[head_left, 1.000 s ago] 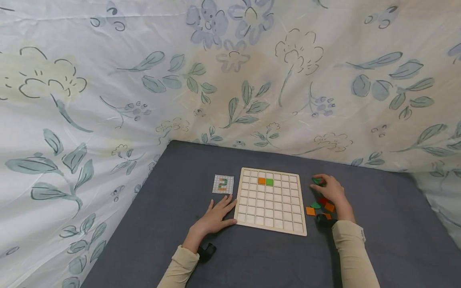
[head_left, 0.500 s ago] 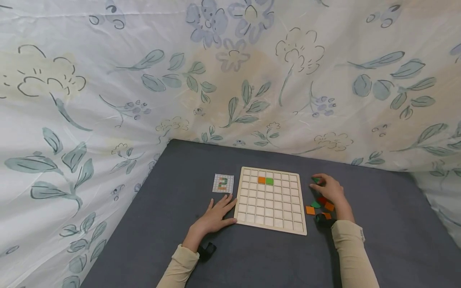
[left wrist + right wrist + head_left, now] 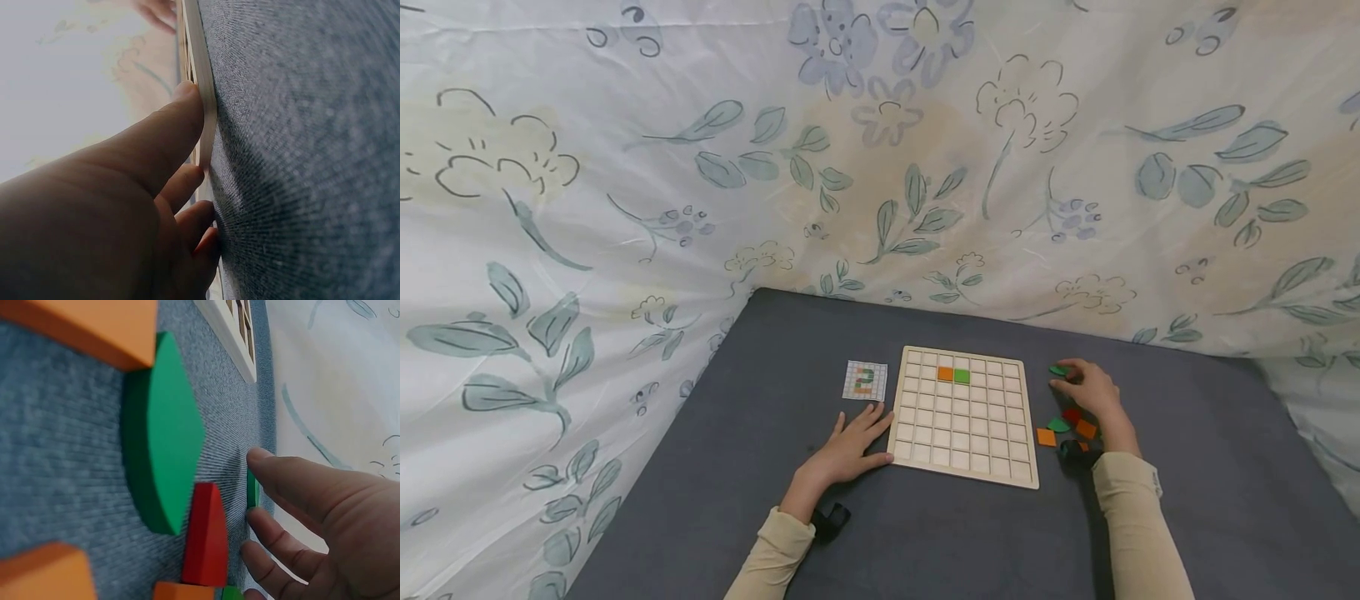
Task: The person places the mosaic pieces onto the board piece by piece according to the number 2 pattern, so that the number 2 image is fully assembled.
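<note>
My left hand (image 3: 846, 452) lies with fingers spread on the dark cloth. Its fingertips and thumb touch the left edge of a wooden grid board (image 3: 960, 434); the left wrist view shows the thumb on the board's corner. An orange square tile (image 3: 945, 374) and a green square tile (image 3: 962, 377) sit side by side in the board's upper cells. To the right of the board, my right hand (image 3: 1093, 393) pinches a green tile (image 3: 1057, 370) low over the cloth. The right wrist view shows that tile (image 3: 252, 489) edge-on between thumb and index finger, its outline partly hidden.
Below the right hand lie loose tiles: a green quarter-circle (image 3: 1058, 425), a red one (image 3: 1072, 414) and several orange squares (image 3: 1047, 437), one partly behind the wrist camera. A small printed pattern card (image 3: 865, 381) lies left of the board. A flowered curtain (image 3: 880, 167) hangs behind.
My right hand has shifted slightly right, and more of the green tile shows past its fingertips. The left hand and the board stay where they were.
</note>
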`<action>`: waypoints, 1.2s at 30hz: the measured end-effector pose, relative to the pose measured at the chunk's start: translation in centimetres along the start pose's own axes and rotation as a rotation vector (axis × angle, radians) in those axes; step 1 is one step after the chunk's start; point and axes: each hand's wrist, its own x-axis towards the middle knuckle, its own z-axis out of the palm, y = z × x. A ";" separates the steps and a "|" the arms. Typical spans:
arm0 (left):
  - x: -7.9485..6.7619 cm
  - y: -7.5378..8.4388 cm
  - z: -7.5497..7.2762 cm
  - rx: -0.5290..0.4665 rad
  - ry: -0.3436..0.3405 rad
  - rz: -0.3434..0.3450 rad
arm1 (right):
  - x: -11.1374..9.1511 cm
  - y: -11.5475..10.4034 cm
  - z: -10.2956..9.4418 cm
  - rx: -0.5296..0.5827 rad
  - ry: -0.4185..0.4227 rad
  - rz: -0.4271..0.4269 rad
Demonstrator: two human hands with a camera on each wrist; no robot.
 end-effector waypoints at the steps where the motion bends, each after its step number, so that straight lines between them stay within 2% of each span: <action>1: 0.0 0.0 0.0 0.001 0.000 -0.001 | 0.0 0.0 0.0 0.001 0.000 0.006; 18: 0.0 0.2 0.0 0.002 -0.007 -0.011 | 0.9 -0.3 -0.3 -0.002 -0.009 0.105; 25: -0.1 0.2 -0.1 0.004 -0.007 -0.012 | 1.3 -0.1 -0.2 -0.006 -0.038 0.105; 36: -0.1 0.1 0.0 0.006 -0.004 -0.008 | 1.2 -0.5 -0.1 0.002 -0.019 0.119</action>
